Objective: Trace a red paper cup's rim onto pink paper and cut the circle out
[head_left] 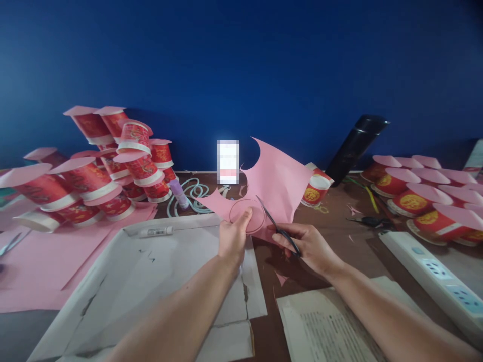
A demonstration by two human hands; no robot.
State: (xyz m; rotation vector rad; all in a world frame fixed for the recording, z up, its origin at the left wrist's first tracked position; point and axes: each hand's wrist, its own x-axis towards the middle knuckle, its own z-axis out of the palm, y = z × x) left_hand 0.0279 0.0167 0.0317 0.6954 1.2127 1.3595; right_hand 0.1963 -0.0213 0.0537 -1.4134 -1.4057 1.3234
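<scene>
A large sheet of pink paper with curved pieces cut from its edge is held up over the table. My left hand pinches it, thumb on top, over a drawn circle. In my right hand is a pair of dark-handled scissors; one blade shows in front of the paper, just right of the circle. The other blade is hidden, apparently behind the sheet. Small pink scraps lie on the table below the right hand.
Stacked red paper cups with pink paper tops stand left; more capped cups stand right. Also around are a black bottle, a power strip, a glue stick, a marker, white board and a printed booklet.
</scene>
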